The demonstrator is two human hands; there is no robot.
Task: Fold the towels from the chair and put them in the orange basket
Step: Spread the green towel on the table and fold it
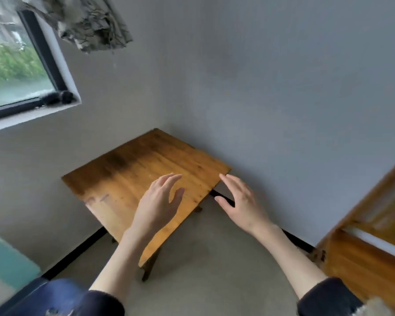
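A wooden desk (132, 176) is set into the corner of a room with pale grey walls (283, 92), one corner of the top pushed toward the meeting of the walls. Its planks are worn, darker along the far half and lighter near the front edge, and nothing is seen lying on it. The floor (205, 265) is plain and light, edged by a dark skirting strip. A window (16, 71) with a dark frame is set in the left wall, with greenery blurred beyond the glass. Wooden furniture (372, 242) is seen at the right edge.

A patterned grey-and-white towel (89, 23) is seen at the upper left, in front of the wall beside the window, crumpled and untouched by either hand. Its bunched shape is stretched slantwise from upper left down to lower right.

The left hand (160, 201) is held over the desk and the right hand (239, 201) just past the desk's right edge, both spread with fingers loose and nothing grasped.
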